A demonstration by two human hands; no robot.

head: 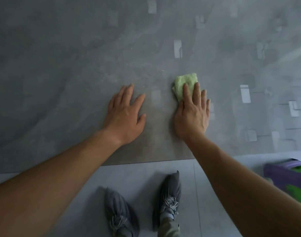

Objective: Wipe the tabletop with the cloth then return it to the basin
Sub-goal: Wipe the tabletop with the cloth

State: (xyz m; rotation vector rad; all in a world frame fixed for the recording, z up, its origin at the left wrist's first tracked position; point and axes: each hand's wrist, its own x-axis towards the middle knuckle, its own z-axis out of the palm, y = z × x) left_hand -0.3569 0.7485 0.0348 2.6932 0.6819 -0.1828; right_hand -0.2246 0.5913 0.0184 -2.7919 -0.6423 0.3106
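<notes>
While the right hand (191, 115) presses the green cloth (185, 84) onto the desk (77, 65) with straight fingers (186, 93) and the left hand (125, 115) rests flat and empty nearby, wiping seems under way, the return to the purple basin (286, 175) not yet done.

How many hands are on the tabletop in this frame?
2. The left hand lies flat on the bare grey tabletop; the right hand presses the green cloth onto it.
</notes>
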